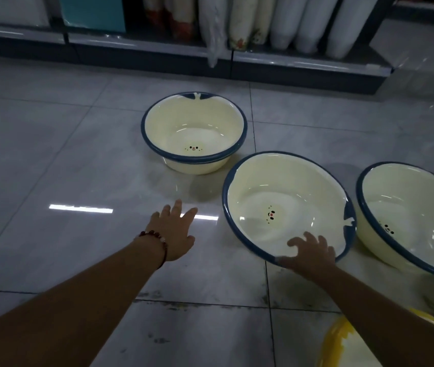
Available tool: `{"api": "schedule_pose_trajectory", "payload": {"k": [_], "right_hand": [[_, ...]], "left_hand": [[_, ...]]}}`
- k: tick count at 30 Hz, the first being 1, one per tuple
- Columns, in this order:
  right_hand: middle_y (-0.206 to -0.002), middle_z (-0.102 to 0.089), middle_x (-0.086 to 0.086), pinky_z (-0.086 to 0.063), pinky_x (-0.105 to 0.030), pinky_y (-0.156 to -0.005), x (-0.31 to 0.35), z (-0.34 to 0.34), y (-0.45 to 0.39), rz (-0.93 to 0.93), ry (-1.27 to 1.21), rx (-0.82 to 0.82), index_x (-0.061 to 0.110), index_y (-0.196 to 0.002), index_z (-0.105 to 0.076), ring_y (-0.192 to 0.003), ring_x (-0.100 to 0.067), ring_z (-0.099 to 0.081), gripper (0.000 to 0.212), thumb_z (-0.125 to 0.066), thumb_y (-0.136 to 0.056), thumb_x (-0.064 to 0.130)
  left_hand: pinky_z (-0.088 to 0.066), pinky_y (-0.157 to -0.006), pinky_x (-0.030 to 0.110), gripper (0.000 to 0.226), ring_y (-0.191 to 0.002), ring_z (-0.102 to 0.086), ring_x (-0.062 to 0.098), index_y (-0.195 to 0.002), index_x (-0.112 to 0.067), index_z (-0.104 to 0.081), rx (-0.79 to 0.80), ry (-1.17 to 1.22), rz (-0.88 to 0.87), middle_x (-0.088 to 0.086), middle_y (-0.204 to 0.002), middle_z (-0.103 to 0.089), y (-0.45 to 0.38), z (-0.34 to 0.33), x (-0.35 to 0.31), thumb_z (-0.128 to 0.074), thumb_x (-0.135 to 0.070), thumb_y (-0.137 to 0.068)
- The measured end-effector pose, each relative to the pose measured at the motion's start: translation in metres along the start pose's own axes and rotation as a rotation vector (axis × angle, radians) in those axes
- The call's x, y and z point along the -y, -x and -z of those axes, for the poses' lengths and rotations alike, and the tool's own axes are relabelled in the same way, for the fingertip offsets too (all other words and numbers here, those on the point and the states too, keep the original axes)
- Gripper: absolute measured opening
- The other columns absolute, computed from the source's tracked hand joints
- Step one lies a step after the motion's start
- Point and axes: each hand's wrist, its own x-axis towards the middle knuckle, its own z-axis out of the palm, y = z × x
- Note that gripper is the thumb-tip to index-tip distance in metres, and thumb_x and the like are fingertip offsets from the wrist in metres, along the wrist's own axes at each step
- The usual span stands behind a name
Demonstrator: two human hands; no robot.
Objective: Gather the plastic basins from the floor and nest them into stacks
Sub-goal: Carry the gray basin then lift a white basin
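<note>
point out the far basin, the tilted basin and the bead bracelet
far basin (193,120), head view, inner back wall
tilted basin (276,181), head view, inner wall
bead bracelet (157,238), head view, beads on the left wrist

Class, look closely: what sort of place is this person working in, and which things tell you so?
Probably a household-goods shop aisle: a low metal display shelf holds plastic-wrapped stacks of white tubs, and matching cream plastic basins with blue rims sit on the glossy grey tiled floor.
</note>
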Motion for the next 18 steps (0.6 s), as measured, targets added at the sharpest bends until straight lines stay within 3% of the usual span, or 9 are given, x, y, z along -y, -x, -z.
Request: {"api": "schedule_pose_trajectory", "payload": {"k": [2, 4, 6, 8, 10, 11, 12, 14, 18], "right_hand": [[-0.161, -0.013, -0.009, -0.026, -0.055, -0.112, -0.011, -0.004, 0.001, -0.234, -0.276, -0.151, 0.028, -0.150, -0.029, -0.144, -0.040, -0.018, 0.084, -0.061, -0.082, 0.065], [-0.155, -0.022, -0.014, -0.039, -0.053, -0.101, -0.022, -0.003, 0.003, -0.558, -0.724, -0.238, 0.020, -0.152, -0.019, -0.134, -0.041, -0.033, 0.094, -0.072, -0.081, 0.051], [-0.131, -0.046, -0.017, -0.048, -0.048, -0.093, -0.029, -0.003, 0.001, -0.785, -1.304, -0.167, 0.010, -0.140, -0.034, -0.112, -0.036, -0.051, 0.080, -0.078, -0.080, 0.037], [-0.115, -0.052, -0.014, -0.050, -0.049, -0.097, -0.027, -0.004, -0.002, -0.863, -1.726, 0.024, 0.008, -0.123, -0.042, -0.099, -0.033, -0.056, 0.053, -0.074, -0.086, 0.027], [-0.122, -0.051, -0.018, -0.052, -0.043, -0.096, -0.023, -0.006, -0.008, -0.892, -1.782, 0.088, 0.006, -0.119, -0.040, -0.096, -0.032, -0.058, 0.043, -0.069, -0.089, 0.017], [-0.126, -0.050, -0.020, -0.056, -0.038, -0.088, -0.020, -0.005, -0.011, -0.885, -1.760, 0.104, 0.004, -0.119, -0.039, -0.097, -0.033, -0.059, 0.039, -0.065, -0.091, 0.013], [-0.126, -0.050, -0.022, -0.060, -0.033, -0.072, -0.018, -0.001, -0.013, -0.868, -1.736, 0.114, 0.003, -0.119, -0.038, -0.096, -0.034, -0.061, 0.036, -0.061, -0.093, 0.009], [-0.114, -0.053, -0.025, -0.052, -0.024, -0.039, -0.015, 0.013, -0.008, -0.853, -1.707, 0.144, 0.003, -0.117, -0.038, -0.090, -0.036, -0.064, 0.029, -0.055, -0.095, 0.006], [-0.114, -0.055, -0.022, -0.052, -0.025, -0.036, -0.007, 0.049, -0.001, -0.795, -1.766, 0.038, 0.003, -0.112, -0.048, -0.096, -0.034, -0.064, 0.028, -0.062, -0.088, 0.003]], "left_hand": [[-0.011, -0.121, 0.049, 0.074, -0.150, -0.003, 0.036, -0.157, -0.028, 0.004, -0.005, -0.008, -0.011, 0.014, -0.164, 0.011, 0.000, -0.003, 0.002, -0.039, -0.047, -0.100], [-0.011, -0.121, 0.049, 0.073, -0.150, -0.002, 0.036, -0.157, -0.029, 0.005, -0.014, -0.002, -0.029, 0.013, -0.163, 0.012, 0.001, -0.007, 0.001, -0.039, -0.046, -0.100], [-0.010, -0.121, 0.049, 0.073, -0.150, -0.002, 0.035, -0.157, -0.029, 0.004, -0.018, 0.010, -0.041, 0.013, -0.164, 0.011, 0.002, -0.008, 0.001, -0.039, -0.046, -0.100], [-0.011, -0.121, 0.048, 0.073, -0.150, -0.002, 0.035, -0.157, -0.029, 0.004, -0.025, 0.029, -0.049, 0.013, -0.164, 0.010, 0.002, -0.009, 0.002, -0.040, -0.046, -0.100], [-0.011, -0.121, 0.048, 0.073, -0.150, -0.003, 0.035, -0.157, -0.030, 0.003, -0.039, 0.049, -0.052, 0.013, -0.164, 0.010, -0.001, -0.007, 0.004, -0.040, -0.046, -0.100], [-0.012, -0.121, 0.048, 0.073, -0.150, -0.004, 0.035, -0.157, -0.030, 0.002, -0.050, 0.062, -0.051, 0.013, -0.164, 0.009, -0.003, -0.005, 0.007, -0.040, -0.046, -0.100], [-0.013, -0.120, 0.048, 0.073, -0.150, -0.005, 0.035, -0.157, -0.029, 0.001, -0.066, 0.072, -0.051, 0.013, -0.164, 0.008, -0.005, -0.003, 0.010, -0.041, -0.047, -0.100], [-0.018, -0.119, 0.048, 0.072, -0.150, -0.009, 0.034, -0.157, -0.028, -0.004, -0.108, 0.090, -0.047, 0.013, -0.164, 0.004, -0.009, 0.006, 0.015, -0.042, -0.047, -0.099], [-0.030, -0.114, 0.045, 0.070, -0.146, -0.022, 0.032, -0.155, -0.025, -0.012, -0.253, 0.202, -0.041, 0.014, -0.162, -0.010, -0.016, 0.035, 0.022, -0.047, -0.043, -0.098]]}}
